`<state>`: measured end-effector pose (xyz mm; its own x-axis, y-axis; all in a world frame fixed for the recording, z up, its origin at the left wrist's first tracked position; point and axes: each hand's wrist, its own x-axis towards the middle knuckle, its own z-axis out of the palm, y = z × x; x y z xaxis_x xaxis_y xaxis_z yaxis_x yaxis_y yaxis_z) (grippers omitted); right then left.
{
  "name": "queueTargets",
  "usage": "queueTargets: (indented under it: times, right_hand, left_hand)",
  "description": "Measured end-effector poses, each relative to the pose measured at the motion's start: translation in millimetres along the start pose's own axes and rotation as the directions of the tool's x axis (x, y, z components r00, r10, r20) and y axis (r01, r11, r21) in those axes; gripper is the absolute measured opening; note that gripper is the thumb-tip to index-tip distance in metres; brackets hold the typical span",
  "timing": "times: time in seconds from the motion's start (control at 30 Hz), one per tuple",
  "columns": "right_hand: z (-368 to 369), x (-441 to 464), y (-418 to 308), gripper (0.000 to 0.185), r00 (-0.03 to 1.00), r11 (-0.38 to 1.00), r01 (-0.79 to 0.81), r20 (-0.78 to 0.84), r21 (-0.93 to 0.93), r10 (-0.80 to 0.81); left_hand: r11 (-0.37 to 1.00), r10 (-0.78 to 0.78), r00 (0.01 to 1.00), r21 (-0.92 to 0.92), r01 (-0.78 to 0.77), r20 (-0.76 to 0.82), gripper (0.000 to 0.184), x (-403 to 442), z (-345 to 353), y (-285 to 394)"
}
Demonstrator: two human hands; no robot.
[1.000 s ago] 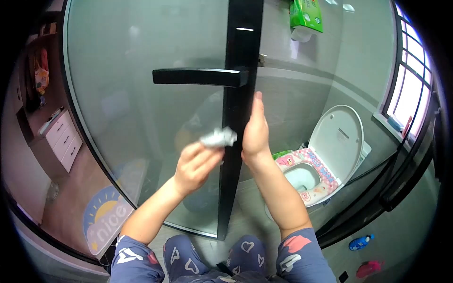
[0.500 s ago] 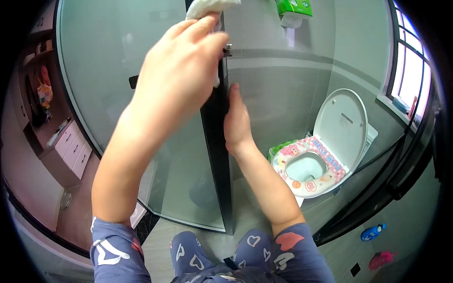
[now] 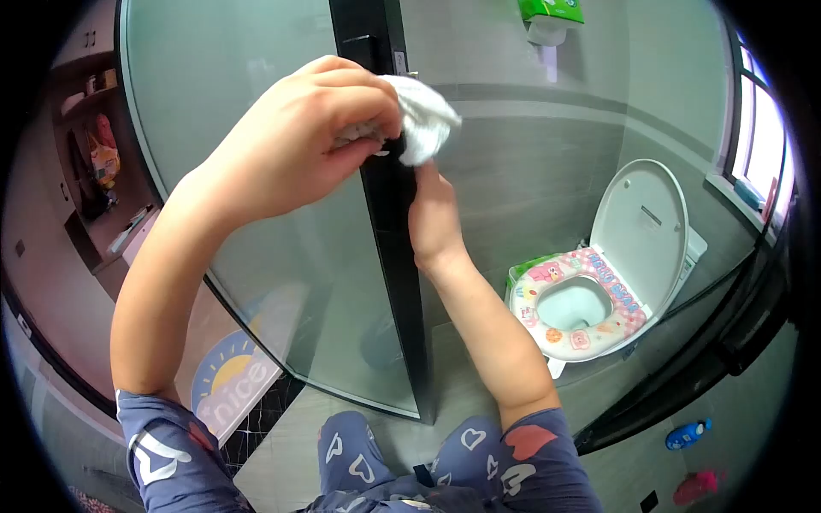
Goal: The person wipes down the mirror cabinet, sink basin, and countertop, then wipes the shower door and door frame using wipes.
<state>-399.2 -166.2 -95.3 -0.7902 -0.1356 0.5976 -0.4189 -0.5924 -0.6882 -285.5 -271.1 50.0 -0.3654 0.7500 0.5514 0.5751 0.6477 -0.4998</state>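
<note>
My left hand (image 3: 312,141) is closed on a crumpled white cloth (image 3: 423,120), which lies over the black edge of the glass door (image 3: 389,205). The door's handle is mostly hidden behind this hand. Just below the cloth, my right hand (image 3: 436,218) rests against the right side of the black door frame, its fingers mostly hidden behind the frame and the cloth.
A toilet (image 3: 641,231) with raised lid and patterned seat cover stands to the right. A green tissue pack (image 3: 552,10) hangs on the wall. A blue bottle (image 3: 687,435) is at lower right. A mat (image 3: 235,380) and shelving (image 3: 94,94) show at left.
My left hand has risen with the cloth from below the handle to the door's upper part, then come slightly down onto its edge. My right hand has stayed at the frame. The view has shifted.
</note>
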Motion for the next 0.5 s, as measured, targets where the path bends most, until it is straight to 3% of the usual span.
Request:
queueTargets:
  times: [0.07,0.13,0.17,0.2,0.23,0.3,0.33,0.37,0.43,0.5]
  right_hand:
    - [-1.7,-1.7,-2.5,0.056,0.999,0.99,0.011,-0.033,-0.14,-0.016]
    - [-8.1,2.3,12.6,0.056,0.993,0.994,0.094,0.076,-0.056,-0.089]
    - [-6.0,1.3,11.6,0.057,0.995,0.997,0.073,0.07,-0.035,-0.07]
    - [-3.6,0.2,10.2,0.059,0.997,0.999,0.052,0.064,-0.014,-0.051]
    - [-0.9,-1.3,6.9,0.061,0.997,0.997,-0.076,0.005,-0.002,0.076]
    - [1.4,-9.5,-6.1,0.066,0.976,0.935,-0.17,0.182,0.312,0.117]
    - [-3.5,-12.4,-11.0,0.07,0.956,0.897,-0.213,0.271,0.387,0.11]
    - [-13.3,-9.4,-2.9,0.077,0.949,0.945,-0.152,0.309,0.29,0.058]
    - [-14.7,-13.9,-11.7,0.083,0.941,0.881,-0.166,0.339,0.442,0.007]
    - [-30.5,-8.1,-6.6,0.084,0.826,0.819,-0.328,0.564,0.471,0.006]
  left_hand:
    - [0.995,0.074,0.995,0.067,-0.07,-0.073,0.02,-8.3,4.7,1.1]
    - [0.983,0.165,0.973,0.11,-0.149,-0.159,0.016,-23.4,18.5,11.8]
    - [0.969,0.153,0.981,0.213,-0.124,-0.123,0.022,-30.2,22.9,22.0]
    - [0.936,0.137,0.966,0.349,-0.054,-0.219,0.025,-34.8,36.7,22.5]
    - [0.883,0.128,0.941,0.468,0.035,-0.313,0.03,-39.4,51.6,25.4]
    - [0.861,-0.024,0.9,0.449,0.241,-0.436,0.039,-35.1,77.3,45.7]
    - [0.889,-0.072,0.903,0.384,0.251,-0.424,0.039,-36.9,91.9,50.5]
    - [0.911,-0.12,0.903,0.315,0.266,-0.412,0.038,-40.7,106.5,53.5]
    - [0.936,-0.126,0.885,0.243,0.256,-0.448,0.037,-52.6,129.7,61.6]
    - [0.951,-0.181,0.87,0.143,0.273,-0.458,0.037,-61.9,137.7,77.0]
